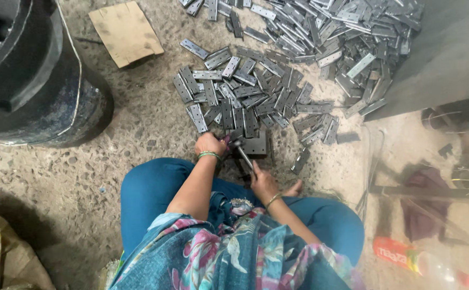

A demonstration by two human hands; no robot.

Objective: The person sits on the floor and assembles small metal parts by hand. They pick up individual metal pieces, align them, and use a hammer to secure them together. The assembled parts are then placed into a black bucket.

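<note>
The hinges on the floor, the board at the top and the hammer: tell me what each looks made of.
The hinges: apparently bare metal, dull grey with pale glints, unpainted. The board: likely cardboard or thin plywood, flat tan and matte, with worn corners. The hammer, held in the right hand: a dark head that looks like steel; the handle material cannot be told. The left hand rests at the pile's edge.

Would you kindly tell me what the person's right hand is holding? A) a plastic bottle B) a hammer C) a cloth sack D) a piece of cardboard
B: the right hand grips the handle of a hammer whose head points toward a dark metal block, while the left hand rests at the edge of the pile of metal hinges.
</note>
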